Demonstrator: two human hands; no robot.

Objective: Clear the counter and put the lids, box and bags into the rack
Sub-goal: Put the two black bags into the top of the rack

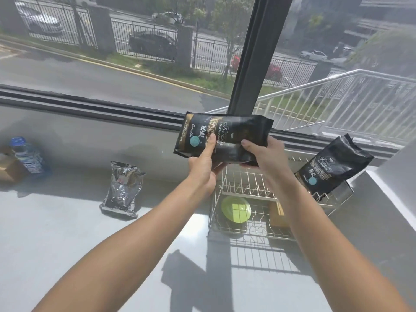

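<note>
I hold a black coffee bag (234,134) sideways in the air above the wire rack (245,185). My left hand (203,163) grips its lower left part, thumb on the label. My right hand (262,157) grips its lower right edge. A second black coffee bag (333,165) leans upright in the right end of the rack. On the rack's lower level lie a green lid (236,209) and a brown box (278,215), partly hidden by my right arm. A silver foil bag (123,188) lies flat on the grey counter (67,233) to the left.
A blue-labelled plastic bottle (27,156) and a cardboard box (9,170) stand at the counter's far left. A large window with a dark frame (252,64) runs along the back. A white wall edge (391,190) borders the counter on the right.
</note>
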